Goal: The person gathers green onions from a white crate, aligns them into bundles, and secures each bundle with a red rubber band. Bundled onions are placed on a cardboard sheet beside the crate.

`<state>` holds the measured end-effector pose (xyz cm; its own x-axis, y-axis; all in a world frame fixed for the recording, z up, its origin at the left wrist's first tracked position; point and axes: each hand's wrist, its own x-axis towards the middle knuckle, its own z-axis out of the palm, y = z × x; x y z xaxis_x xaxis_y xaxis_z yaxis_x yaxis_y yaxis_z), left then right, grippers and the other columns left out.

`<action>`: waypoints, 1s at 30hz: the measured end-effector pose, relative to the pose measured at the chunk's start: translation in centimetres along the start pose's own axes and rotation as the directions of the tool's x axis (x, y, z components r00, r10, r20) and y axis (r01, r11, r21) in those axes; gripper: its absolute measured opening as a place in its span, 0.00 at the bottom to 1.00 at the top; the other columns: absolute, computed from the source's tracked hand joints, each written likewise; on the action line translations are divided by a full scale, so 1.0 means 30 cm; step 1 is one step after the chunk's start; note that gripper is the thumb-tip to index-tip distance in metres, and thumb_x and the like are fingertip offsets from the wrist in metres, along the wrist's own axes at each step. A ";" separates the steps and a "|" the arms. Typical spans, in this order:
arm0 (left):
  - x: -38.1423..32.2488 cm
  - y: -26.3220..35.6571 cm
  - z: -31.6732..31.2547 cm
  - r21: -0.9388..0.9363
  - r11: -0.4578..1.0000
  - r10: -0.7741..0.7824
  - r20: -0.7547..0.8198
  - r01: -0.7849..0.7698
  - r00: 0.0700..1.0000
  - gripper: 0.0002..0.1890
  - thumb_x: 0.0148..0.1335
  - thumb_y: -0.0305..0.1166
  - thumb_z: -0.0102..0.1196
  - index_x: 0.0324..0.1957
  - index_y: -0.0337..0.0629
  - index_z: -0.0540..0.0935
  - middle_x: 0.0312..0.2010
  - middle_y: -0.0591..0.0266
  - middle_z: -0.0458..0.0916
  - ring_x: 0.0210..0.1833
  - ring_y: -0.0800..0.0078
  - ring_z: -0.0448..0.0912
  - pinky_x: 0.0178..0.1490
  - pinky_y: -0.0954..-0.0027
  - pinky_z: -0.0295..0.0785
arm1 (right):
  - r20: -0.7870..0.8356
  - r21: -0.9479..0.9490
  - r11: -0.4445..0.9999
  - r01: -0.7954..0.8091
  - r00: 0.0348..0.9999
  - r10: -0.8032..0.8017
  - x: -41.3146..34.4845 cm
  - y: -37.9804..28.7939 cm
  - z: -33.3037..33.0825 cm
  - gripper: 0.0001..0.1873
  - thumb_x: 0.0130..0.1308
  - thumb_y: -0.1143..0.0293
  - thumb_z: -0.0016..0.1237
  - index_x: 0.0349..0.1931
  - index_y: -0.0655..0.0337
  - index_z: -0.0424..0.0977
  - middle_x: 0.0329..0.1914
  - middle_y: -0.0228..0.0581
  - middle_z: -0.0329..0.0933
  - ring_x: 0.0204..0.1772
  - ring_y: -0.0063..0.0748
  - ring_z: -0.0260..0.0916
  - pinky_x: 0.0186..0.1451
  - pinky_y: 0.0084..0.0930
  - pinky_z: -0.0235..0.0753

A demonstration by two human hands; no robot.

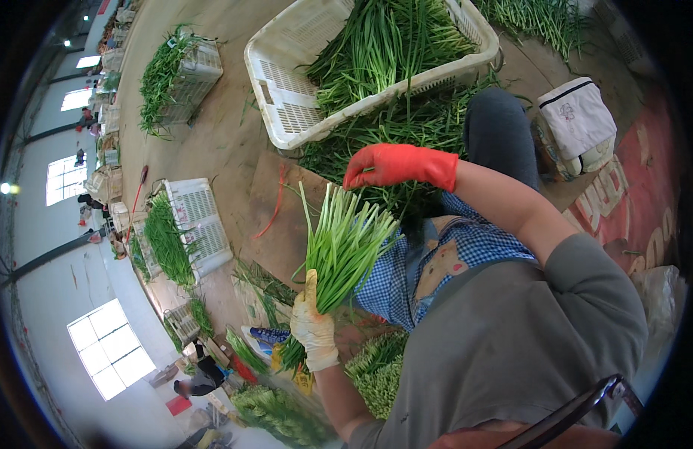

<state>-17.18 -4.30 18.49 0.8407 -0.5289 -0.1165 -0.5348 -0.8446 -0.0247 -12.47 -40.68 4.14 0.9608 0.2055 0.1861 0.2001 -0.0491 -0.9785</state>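
Observation:
A bunch of long green leafy stalks, like garlic chives (pixel 346 241), is gripped near its lower end by my left hand (pixel 314 331) in a whitish, yellow-stained glove. The pale cut ends point up, and leaves trail below the hand. At the pale ends is my right hand (pixel 388 166) in a red rubber glove, fingers curled down; whether it pinches a stalk cannot be told. Beneath the bunch lies a brown board (pixel 268 207) with a red strip (pixel 278 202) on it. A blue checked apron (pixel 380 280) covers my lap.
A white plastic crate (pixel 293 137) of green stalks stands ahead, with loose greens (pixel 402 129) beside it. Other filled crates (pixel 197 224) (pixel 197 78) stand farther left. Stacked bundles (pixel 380 365) lie beside me. A cloth-covered seat (pixel 579 120) is at right. A person (pixel 203 379) works farther off.

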 end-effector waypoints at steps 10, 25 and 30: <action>-0.036 -0.004 0.021 -0.508 0.859 -0.058 0.032 0.066 0.998 0.33 0.58 0.17 0.58 0.68 0.43 0.73 0.56 0.53 0.82 0.53 0.59 0.83 0.53 0.63 0.78 | 0.228 0.107 0.958 -0.267 0.944 0.237 -0.036 0.018 0.033 0.28 0.64 0.65 0.61 0.65 0.53 0.74 0.55 0.44 0.81 0.55 0.32 0.79 0.59 0.33 0.77; -0.299 -0.407 0.382 -0.852 0.051 0.237 0.518 0.522 0.822 0.39 0.73 0.55 0.31 0.62 0.22 0.70 0.54 0.36 0.76 0.50 0.48 0.76 0.53 0.52 0.73 | -0.035 -0.031 0.987 0.157 0.987 -0.158 -0.031 0.014 -0.050 0.23 0.65 0.58 0.59 0.58 0.56 0.78 0.65 0.50 0.73 0.65 0.47 0.71 0.64 0.39 0.72; -0.317 -0.358 0.423 -0.865 -0.279 0.450 0.265 0.416 0.853 0.46 0.75 0.62 0.21 0.59 0.22 0.75 0.50 0.36 0.79 0.49 0.49 0.76 0.52 0.53 0.71 | 0.213 0.119 0.944 -0.309 0.936 0.279 -0.005 -0.018 -0.028 0.16 0.68 0.63 0.53 0.54 0.56 0.80 0.44 0.41 0.82 0.43 0.35 0.79 0.49 0.35 0.78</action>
<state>-20.50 10.85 7.25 0.4535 -0.8091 -0.3737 0.5733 -0.0562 0.8174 -12.56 -41.49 4.72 0.9145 0.3869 -0.1179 -0.1305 0.0062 -0.9914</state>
